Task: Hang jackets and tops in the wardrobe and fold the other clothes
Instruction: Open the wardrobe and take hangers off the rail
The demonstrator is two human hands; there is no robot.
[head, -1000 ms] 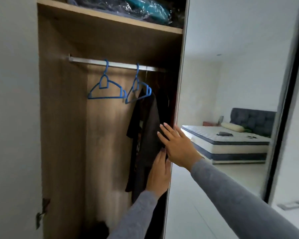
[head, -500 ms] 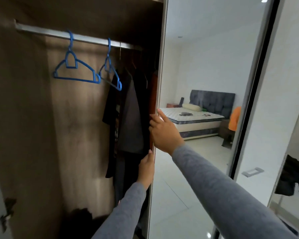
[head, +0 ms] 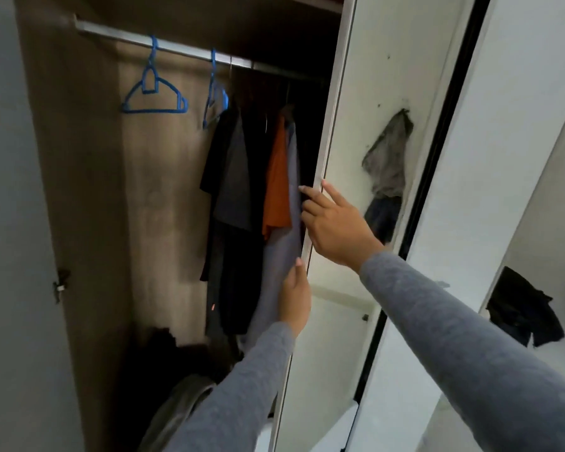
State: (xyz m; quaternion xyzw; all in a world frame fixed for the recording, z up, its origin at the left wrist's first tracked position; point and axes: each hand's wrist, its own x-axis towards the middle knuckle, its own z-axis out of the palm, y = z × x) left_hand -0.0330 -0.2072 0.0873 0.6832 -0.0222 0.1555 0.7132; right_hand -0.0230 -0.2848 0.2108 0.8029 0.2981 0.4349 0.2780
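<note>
The wardrobe stands open, with a metal rail [head: 183, 52] across its top. Two empty blue hangers [head: 154, 89] [head: 214, 96] hang on the rail. To their right hang a black and dark grey top [head: 232, 177], an orange top [head: 276, 184] and a long grey garment [head: 281, 256]. My right hand [head: 333, 223] grips the left edge of the mirrored sliding door [head: 372, 76], index finger lying on the glass. My left hand [head: 296, 298] holds the same edge lower down, thumb in front, beside the grey garment; its fingers are hidden.
A dark heap of clothes [head: 163, 353] lies on the wardrobe floor. The wardrobe's grey side panel [head: 13, 223] fills the left. Dark clothes [head: 522, 308] lie on a white surface at the far right. The mirror reflects a hanging grey garment [head: 388, 158].
The mirrored door has slid to the right, uncovering the orange and grey garments. Both hands moved right with its edge. The bed's reflection has left the mirror.
</note>
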